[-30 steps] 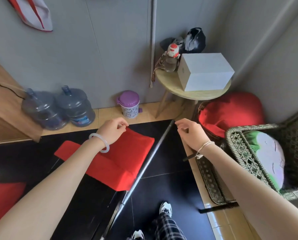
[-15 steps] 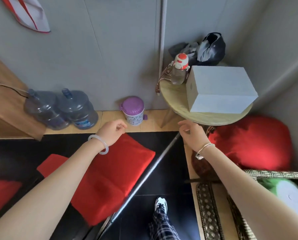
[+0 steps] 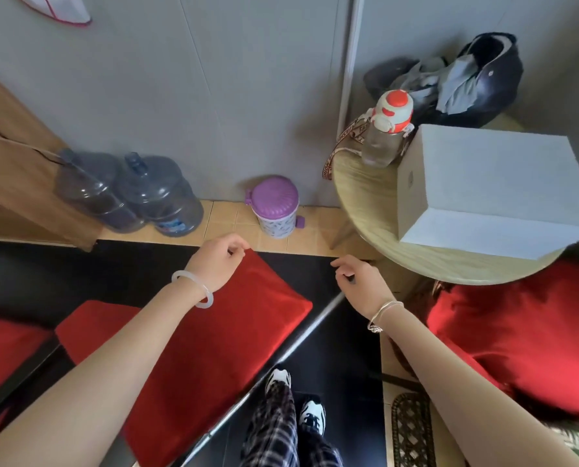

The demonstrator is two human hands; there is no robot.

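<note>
Empty, loosely curled left hand [image 3: 219, 261] at far corner of red cushion [image 3: 220, 335]; right hand [image 3: 360, 283], also empty, farther right.

Left hand [image 3: 215, 261]: fingers loosely curled, above the far corner of the red cushion [image 3: 214, 348]; white bangle on the wrist.
Right hand [image 3: 360, 281]: fingers loosely curled, near the round counter [image 3: 365, 197].
Counter: white box [image 3: 493, 183], bottle [image 3: 387, 129], dark bag [image 3: 476, 82].
Floor by the wall: purple bin [image 3: 276, 207], water jugs [image 3: 160, 197].
</note>
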